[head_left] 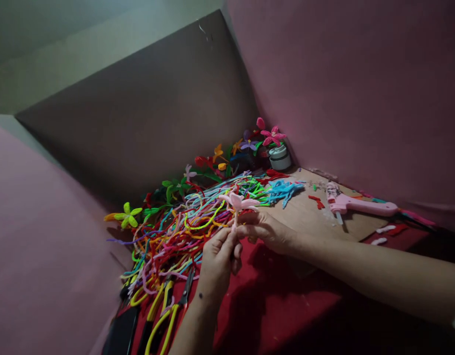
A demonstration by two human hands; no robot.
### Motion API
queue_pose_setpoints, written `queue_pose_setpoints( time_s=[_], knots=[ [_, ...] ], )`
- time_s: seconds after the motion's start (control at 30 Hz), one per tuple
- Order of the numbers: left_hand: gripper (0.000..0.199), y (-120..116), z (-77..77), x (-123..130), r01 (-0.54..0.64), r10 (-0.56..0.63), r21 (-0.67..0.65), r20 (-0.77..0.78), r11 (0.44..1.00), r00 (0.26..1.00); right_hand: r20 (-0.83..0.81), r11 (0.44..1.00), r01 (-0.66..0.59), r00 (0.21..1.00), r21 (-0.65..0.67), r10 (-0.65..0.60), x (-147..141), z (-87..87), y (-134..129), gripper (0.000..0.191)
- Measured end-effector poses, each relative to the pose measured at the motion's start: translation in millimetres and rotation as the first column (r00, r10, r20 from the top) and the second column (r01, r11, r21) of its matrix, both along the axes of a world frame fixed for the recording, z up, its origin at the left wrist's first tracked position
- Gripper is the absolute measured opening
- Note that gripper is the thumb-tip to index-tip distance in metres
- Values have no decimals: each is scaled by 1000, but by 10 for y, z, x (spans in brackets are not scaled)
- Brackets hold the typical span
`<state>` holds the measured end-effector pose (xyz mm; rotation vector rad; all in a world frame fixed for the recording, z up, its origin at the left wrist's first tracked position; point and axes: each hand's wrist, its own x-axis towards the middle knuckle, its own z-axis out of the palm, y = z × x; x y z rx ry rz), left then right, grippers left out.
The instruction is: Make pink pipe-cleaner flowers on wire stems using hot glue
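Note:
A pale pink pipe-cleaner flower [238,202] stands upright between my two hands, petals spread at the top. My left hand [220,251] pinches its short stem from below. From the right, my right hand [266,230] has its fingers closed around the same stem, just under the petals; the fingertips of both hands meet there. Behind the flower spreads a big heap of loose pipe cleaners [198,217] in many colours. Part of the stem is hidden by my fingers.
A pink glue gun [360,204] lies on a wooden board [305,212] at the right. Yellow-handled scissors [171,315] and a black phone-like slab [122,330] are front left. Finished flowers [127,215] line the back, and a grey-white round container [280,158] stands in the corner.

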<state>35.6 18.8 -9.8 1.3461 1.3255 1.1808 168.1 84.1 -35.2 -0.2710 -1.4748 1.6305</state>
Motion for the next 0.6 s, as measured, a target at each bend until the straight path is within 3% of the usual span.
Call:
queue_pose_setpoints(
  time_s=[0.13,0.27,0.43,0.6],
  knots=[
    [21,9,-8,4,96,-69,-89,271,991,960,-79,1000,-2,997,-5,2,-14,23,-8,16],
    [19,27,-74,-8,163,-101,-110,429,980,898,-109,996,-51,993,-69,43,-35,2,-6,10],
    [14,49,-173,-50,287,-171,-97,609,953,775,-148,982,-156,979,-103,140,-40,-43,0,40],
    [16,60,-261,-108,445,-299,-18,716,895,631,-174,962,-245,959,-122,222,-63,-84,2,17]
  ],
)
